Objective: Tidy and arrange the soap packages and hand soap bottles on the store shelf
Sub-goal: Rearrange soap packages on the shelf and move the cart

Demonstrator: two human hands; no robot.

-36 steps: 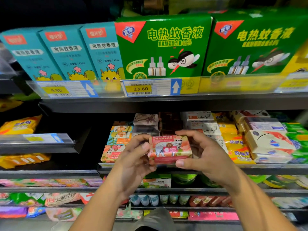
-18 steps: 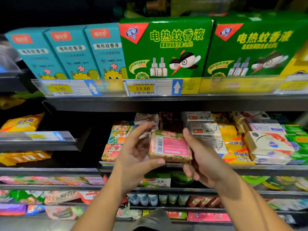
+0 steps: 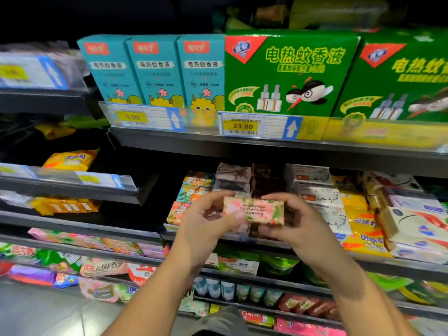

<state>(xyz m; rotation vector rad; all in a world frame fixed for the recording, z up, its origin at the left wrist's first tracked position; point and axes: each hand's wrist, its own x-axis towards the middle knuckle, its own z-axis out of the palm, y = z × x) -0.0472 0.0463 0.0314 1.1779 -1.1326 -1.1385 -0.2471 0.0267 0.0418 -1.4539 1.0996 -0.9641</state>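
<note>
A small rectangular soap package (image 3: pixel 253 210), printed with pink flowers and green leaves and a few lines of dark lettering too blurred to read, is held level in the air, its long side horizontal, just in front of the front edge of the soap shelf (image 3: pixel 412 265). The left hand (image 3: pixel 206 219) grips its left end, the thumb lying on the printed face and the fingers curled behind it. The right hand (image 3: pixel 303 224) holds the right end, fingers bent over the top edge and the thumb underneath. Both forearms rise from the bottom of the view. Behind the package, a floral soap stack (image 3: pixel 194 187) stands to the left, white soap boxes (image 3: pixel 317 197) to the right, and yellow soap packs (image 3: pixel 358 221) further right. Above are teal boxes (image 3: pixel 155 71) and green boxes (image 3: pixel 291 73).
</note>
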